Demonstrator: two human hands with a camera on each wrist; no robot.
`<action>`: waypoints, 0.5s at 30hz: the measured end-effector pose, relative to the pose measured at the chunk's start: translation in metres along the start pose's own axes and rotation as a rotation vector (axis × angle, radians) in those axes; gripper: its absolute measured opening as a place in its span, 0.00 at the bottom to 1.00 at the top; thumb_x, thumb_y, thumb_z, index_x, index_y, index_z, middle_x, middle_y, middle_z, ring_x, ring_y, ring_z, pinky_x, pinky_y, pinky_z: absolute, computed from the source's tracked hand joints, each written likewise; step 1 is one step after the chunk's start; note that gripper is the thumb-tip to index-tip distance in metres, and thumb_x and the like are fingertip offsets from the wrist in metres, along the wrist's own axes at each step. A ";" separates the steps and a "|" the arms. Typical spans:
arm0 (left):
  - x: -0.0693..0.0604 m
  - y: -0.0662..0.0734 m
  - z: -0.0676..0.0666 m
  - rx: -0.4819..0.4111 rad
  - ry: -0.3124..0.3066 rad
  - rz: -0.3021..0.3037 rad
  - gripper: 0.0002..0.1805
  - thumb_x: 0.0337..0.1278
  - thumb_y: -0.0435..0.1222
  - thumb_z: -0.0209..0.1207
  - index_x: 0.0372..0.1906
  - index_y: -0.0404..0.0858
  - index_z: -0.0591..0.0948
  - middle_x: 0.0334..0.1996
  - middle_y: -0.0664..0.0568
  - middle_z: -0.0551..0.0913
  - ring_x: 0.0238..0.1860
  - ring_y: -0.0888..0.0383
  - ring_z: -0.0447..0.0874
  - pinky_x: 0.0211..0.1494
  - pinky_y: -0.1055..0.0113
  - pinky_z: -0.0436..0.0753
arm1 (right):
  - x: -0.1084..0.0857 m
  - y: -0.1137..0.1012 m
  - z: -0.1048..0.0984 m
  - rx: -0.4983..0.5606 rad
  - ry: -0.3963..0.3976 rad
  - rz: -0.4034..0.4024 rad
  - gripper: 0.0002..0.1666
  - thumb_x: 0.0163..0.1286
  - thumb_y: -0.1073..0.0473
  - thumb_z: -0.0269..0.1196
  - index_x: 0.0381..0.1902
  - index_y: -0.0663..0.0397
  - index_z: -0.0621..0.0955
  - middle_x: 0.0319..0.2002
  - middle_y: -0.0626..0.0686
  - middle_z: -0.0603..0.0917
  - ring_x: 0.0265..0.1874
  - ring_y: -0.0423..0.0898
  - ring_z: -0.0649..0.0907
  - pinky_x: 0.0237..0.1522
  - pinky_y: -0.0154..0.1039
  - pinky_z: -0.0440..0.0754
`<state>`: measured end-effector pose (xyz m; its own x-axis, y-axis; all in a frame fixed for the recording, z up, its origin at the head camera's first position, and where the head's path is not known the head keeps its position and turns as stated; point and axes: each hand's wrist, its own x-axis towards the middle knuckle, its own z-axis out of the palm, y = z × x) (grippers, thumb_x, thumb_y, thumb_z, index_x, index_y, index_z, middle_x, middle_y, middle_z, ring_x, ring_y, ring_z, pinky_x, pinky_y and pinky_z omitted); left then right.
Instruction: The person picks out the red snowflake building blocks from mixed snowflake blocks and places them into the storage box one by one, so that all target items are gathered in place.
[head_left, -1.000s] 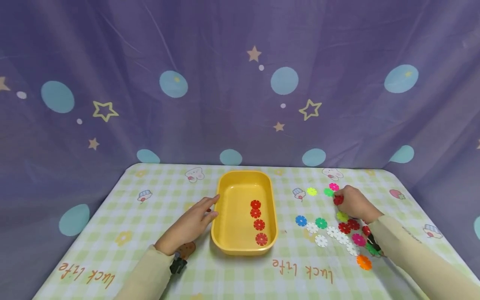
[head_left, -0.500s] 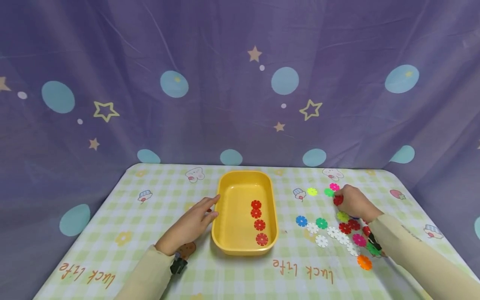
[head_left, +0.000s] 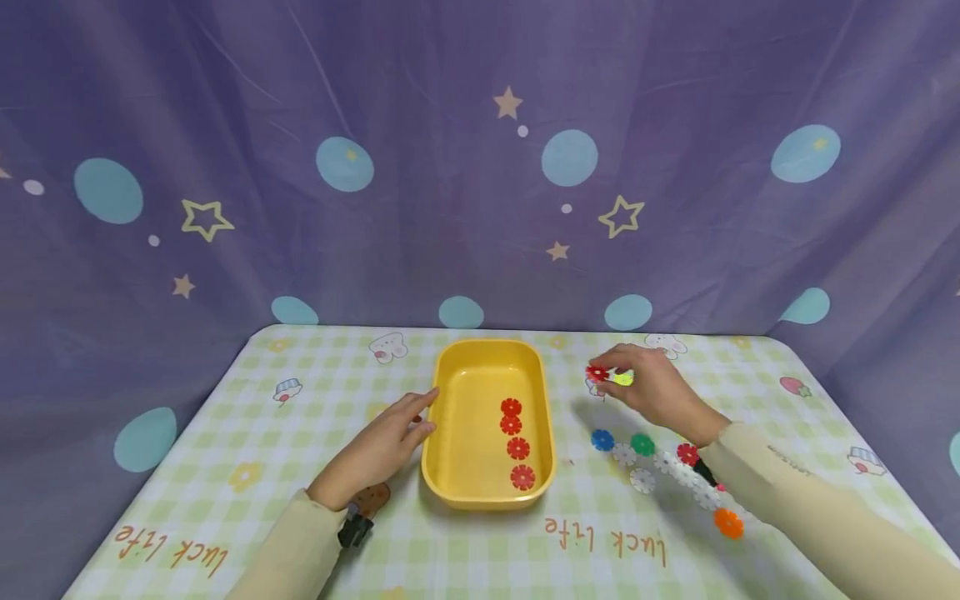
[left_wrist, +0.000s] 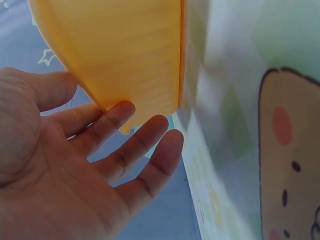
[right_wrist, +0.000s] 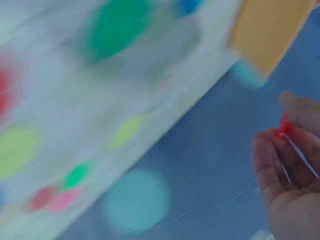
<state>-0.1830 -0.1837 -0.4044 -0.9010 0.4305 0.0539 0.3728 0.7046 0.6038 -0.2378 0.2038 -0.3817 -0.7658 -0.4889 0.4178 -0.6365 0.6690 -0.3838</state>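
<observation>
A yellow tray (head_left: 480, 500) stands on the checkered table with several red snowflake discs (head_left: 518, 448) along the right of its floor. My left hand (head_left: 378, 450) touches the tray's left wall with fingertips, its fingers loosely extended, as the left wrist view shows. My right hand (head_left: 660, 392) pinches a red snowflake disc (head_left: 597, 373) between thumb and fingers, raised over the table right of the tray. In the right wrist view that disc (right_wrist: 283, 126) appears edge-on at the fingertips. Just beyond the thumb, a yellow-green disc (head_left: 624, 378) lies on the table, partly covered.
Right of the tray lie a blue disc (head_left: 602, 440), a green disc (head_left: 642, 444), several white discs (head_left: 642, 480), a red disc (head_left: 687, 454) and an orange disc (head_left: 728, 523). My right forearm covers others. A purple curtain (head_left: 480, 208) hangs behind the table.
My right hand has lifted the red disc from the far right group and carried it left toward the tray. My left hand stays at the tray's left side.
</observation>
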 end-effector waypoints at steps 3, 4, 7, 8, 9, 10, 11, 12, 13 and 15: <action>-0.001 -0.001 -0.001 0.004 0.002 0.005 0.29 0.71 0.39 0.49 0.72 0.38 0.59 0.62 0.49 0.69 0.54 0.53 0.73 0.54 0.55 0.73 | 0.023 -0.033 0.016 0.020 -0.044 -0.113 0.17 0.52 0.64 0.74 0.42 0.53 0.87 0.40 0.46 0.85 0.41 0.44 0.82 0.47 0.44 0.79; -0.001 -0.002 -0.001 0.006 0.004 0.010 0.29 0.71 0.39 0.49 0.72 0.38 0.59 0.62 0.49 0.70 0.54 0.54 0.73 0.54 0.55 0.73 | 0.030 -0.041 0.022 0.018 -0.070 -0.135 0.17 0.52 0.63 0.74 0.42 0.53 0.87 0.40 0.46 0.85 0.42 0.44 0.81 0.49 0.44 0.78; -0.002 -0.003 0.000 0.009 0.012 0.015 0.29 0.71 0.38 0.49 0.72 0.37 0.59 0.61 0.49 0.70 0.54 0.54 0.73 0.55 0.55 0.73 | 0.049 -0.057 0.042 0.007 -0.158 -0.156 0.15 0.52 0.63 0.74 0.40 0.52 0.88 0.39 0.47 0.86 0.41 0.44 0.82 0.51 0.44 0.76; -0.002 -0.003 0.000 0.012 0.017 0.019 0.29 0.71 0.38 0.49 0.72 0.37 0.59 0.61 0.49 0.71 0.53 0.54 0.74 0.55 0.55 0.73 | 0.054 -0.059 0.049 0.007 -0.183 -0.158 0.14 0.52 0.63 0.74 0.40 0.53 0.88 0.39 0.47 0.86 0.40 0.45 0.82 0.51 0.44 0.76; -0.002 -0.003 0.000 0.011 0.020 0.018 0.29 0.71 0.38 0.49 0.72 0.37 0.59 0.61 0.48 0.71 0.54 0.54 0.74 0.55 0.55 0.73 | 0.059 -0.060 0.056 0.008 -0.205 -0.154 0.14 0.53 0.63 0.73 0.40 0.53 0.88 0.38 0.48 0.86 0.39 0.45 0.82 0.51 0.44 0.76; -0.002 -0.002 0.000 0.014 0.024 0.021 0.29 0.71 0.37 0.50 0.72 0.36 0.59 0.61 0.48 0.71 0.53 0.53 0.74 0.55 0.55 0.73 | 0.062 -0.060 0.063 0.010 -0.228 -0.139 0.13 0.53 0.62 0.73 0.40 0.53 0.88 0.38 0.48 0.86 0.39 0.45 0.82 0.48 0.42 0.77; -0.002 -0.002 0.000 0.014 0.023 0.022 0.29 0.71 0.37 0.49 0.72 0.36 0.59 0.61 0.48 0.71 0.53 0.53 0.74 0.55 0.55 0.73 | 0.065 -0.060 0.069 0.015 -0.247 -0.117 0.13 0.53 0.62 0.73 0.39 0.54 0.88 0.37 0.48 0.86 0.38 0.45 0.82 0.48 0.41 0.78; -0.002 -0.002 0.000 0.017 0.023 0.026 0.29 0.71 0.37 0.50 0.72 0.36 0.59 0.61 0.47 0.71 0.53 0.53 0.74 0.55 0.55 0.73 | 0.068 -0.060 0.074 0.025 -0.261 -0.093 0.13 0.54 0.62 0.73 0.39 0.54 0.88 0.36 0.49 0.86 0.38 0.45 0.83 0.47 0.40 0.78; -0.002 -0.001 0.000 0.019 0.022 0.031 0.29 0.71 0.37 0.49 0.72 0.35 0.59 0.61 0.47 0.71 0.53 0.53 0.74 0.56 0.55 0.73 | 0.070 -0.061 0.078 0.031 -0.271 -0.053 0.12 0.54 0.63 0.73 0.39 0.55 0.88 0.36 0.49 0.87 0.37 0.44 0.83 0.44 0.38 0.79; -0.001 0.000 0.000 0.020 0.021 0.037 0.29 0.71 0.37 0.50 0.72 0.35 0.59 0.61 0.47 0.71 0.53 0.53 0.74 0.56 0.55 0.72 | 0.074 -0.063 0.084 0.011 -0.277 0.022 0.11 0.54 0.63 0.73 0.38 0.55 0.88 0.35 0.49 0.87 0.36 0.43 0.82 0.42 0.36 0.80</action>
<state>-0.1819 -0.1845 -0.4041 -0.8909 0.4447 0.0923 0.4098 0.6996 0.5853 -0.2620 0.0786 -0.3957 -0.7745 -0.6096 0.1690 -0.6192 0.6760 -0.3995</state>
